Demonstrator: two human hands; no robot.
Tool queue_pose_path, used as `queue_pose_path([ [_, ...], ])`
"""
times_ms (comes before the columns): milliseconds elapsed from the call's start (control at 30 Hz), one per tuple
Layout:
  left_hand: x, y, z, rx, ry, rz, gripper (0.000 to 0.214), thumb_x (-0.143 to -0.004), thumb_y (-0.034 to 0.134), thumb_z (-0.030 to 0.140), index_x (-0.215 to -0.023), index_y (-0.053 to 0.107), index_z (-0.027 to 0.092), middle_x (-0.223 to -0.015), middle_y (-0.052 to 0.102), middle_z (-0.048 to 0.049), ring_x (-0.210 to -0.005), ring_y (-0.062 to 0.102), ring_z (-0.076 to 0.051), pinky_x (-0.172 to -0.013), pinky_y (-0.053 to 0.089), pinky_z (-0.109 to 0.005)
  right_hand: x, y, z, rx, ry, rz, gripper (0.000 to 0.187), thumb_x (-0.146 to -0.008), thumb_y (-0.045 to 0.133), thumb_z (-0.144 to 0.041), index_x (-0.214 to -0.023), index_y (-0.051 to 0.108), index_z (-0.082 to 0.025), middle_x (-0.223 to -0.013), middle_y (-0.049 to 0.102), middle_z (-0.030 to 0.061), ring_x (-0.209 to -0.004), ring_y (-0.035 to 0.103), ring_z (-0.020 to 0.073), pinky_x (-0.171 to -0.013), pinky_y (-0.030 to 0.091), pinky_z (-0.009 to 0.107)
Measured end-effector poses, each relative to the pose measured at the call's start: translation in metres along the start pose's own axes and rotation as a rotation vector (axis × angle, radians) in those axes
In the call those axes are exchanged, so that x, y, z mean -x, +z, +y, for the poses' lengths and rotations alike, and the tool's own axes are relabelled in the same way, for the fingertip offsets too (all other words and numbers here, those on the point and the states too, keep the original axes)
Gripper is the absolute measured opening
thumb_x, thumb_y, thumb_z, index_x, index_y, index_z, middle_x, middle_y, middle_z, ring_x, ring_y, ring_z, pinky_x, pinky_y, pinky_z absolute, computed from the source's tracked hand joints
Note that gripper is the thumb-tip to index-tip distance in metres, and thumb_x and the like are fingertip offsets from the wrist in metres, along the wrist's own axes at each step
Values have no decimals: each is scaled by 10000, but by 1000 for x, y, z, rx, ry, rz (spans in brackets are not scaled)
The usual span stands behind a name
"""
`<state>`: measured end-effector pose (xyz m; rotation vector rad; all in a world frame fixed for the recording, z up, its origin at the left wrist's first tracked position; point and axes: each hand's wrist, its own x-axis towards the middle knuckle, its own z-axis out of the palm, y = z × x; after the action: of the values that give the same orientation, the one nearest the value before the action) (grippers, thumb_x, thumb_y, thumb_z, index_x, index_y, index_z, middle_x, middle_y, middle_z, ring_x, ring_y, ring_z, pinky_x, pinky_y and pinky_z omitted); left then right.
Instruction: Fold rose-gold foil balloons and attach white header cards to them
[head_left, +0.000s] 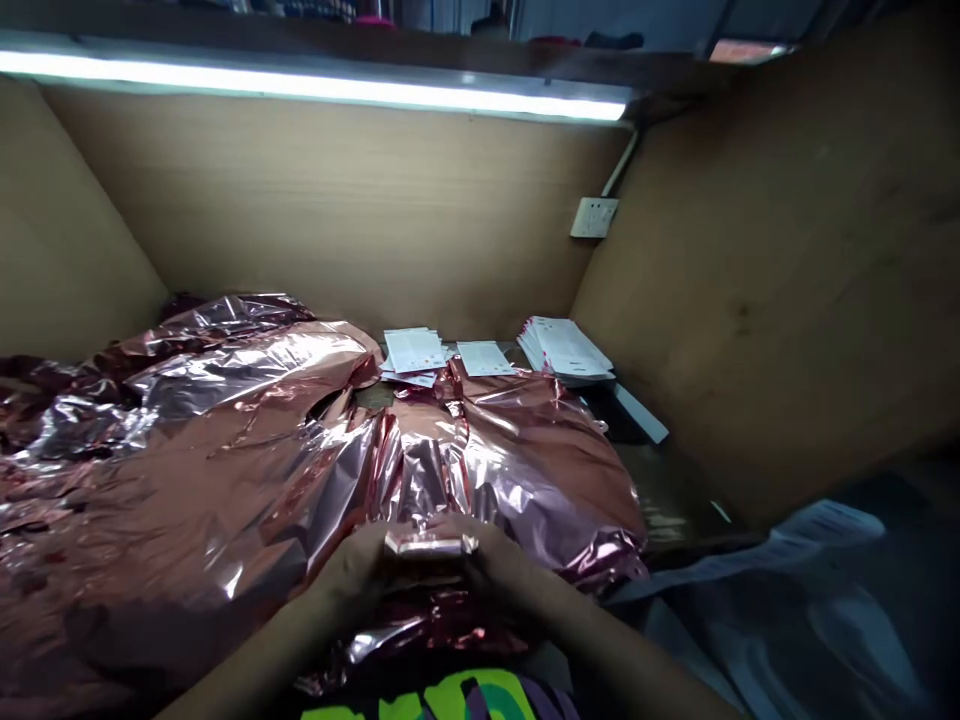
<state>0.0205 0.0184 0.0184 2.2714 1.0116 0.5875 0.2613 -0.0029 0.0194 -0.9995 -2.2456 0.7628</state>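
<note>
A large shiny pink foil sheet (540,450) spreads across the work surface, creased and gathered in the middle. Close to my body, my left hand (364,562) is closed on the left end of a folded strip of the foil (431,546). On the right end of that strip, my right hand (484,558) is closed too. Both hands sit at about the same height, a short gap apart. Most fingertips are hidden behind the fold, and more crumpled foil hangs below it.
Behind the foil lie small white cards (414,350) and a single card (486,358). A taller stack of white cards (570,348) stands at the back right. Wooden walls (337,200) enclose the bench, with a tube light (315,88) above. Clear plastic (810,600) lies at the right.
</note>
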Motion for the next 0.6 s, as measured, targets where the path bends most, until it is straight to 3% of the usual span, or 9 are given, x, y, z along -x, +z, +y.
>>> queue_pose_path([
  [100, -21, 5, 8, 73, -420, 199, 295, -928, 383, 369, -1059, 599, 216, -890, 720, -63, -837, 690, -209, -759, 504, -294, -20, 1, -6, -46, 355, 213, 313, -949, 430, -250, -1159, 652, -183, -1023, 723, 104, -956, 671, 216, -835, 503, 318],
  [167, -33, 6, 8, 80, -555, 259, 286, -918, 419, 392, -1074, 559, 196, -843, 712, -60, -817, 692, -213, -727, 497, -285, -38, 3, -7, -25, 529, 300, 295, -934, 483, -303, -1135, 646, -162, -986, 722, 112, -940, 666, 237, -828, 489, 327],
  [300, -48, 5, 1, 36, -677, 267, 299, -915, 457, 373, -1124, 515, 168, -944, 714, -108, -910, 689, -239, -780, 491, -308, -66, 9, -2, 52, 683, 315, 411, -922, 487, -269, -1315, 524, -155, -1122, 683, 130, -1034, 637, 250, -882, 458, 351],
  [433, -55, 3, 4, -41, -738, 252, 361, -947, 399, 325, -1254, 428, 138, -1119, 676, -184, -1056, 655, -270, -881, 461, -349, -74, 18, 5, 203, 706, 284, 402, -949, 409, -257, -1330, 495, -162, -1214, 632, 172, -1053, 628, 293, -888, 449, 423],
  [600, -67, 3, 12, -130, -764, 179, 470, -952, 342, 241, -1387, 286, 71, -1062, 685, -245, -1010, 679, -313, -874, 455, -404, -76, 22, 2, 361, 718, 299, 466, -940, 427, -218, -1394, 431, -115, -1283, 565, 247, -1085, 609, 349, -882, 468, 494],
])
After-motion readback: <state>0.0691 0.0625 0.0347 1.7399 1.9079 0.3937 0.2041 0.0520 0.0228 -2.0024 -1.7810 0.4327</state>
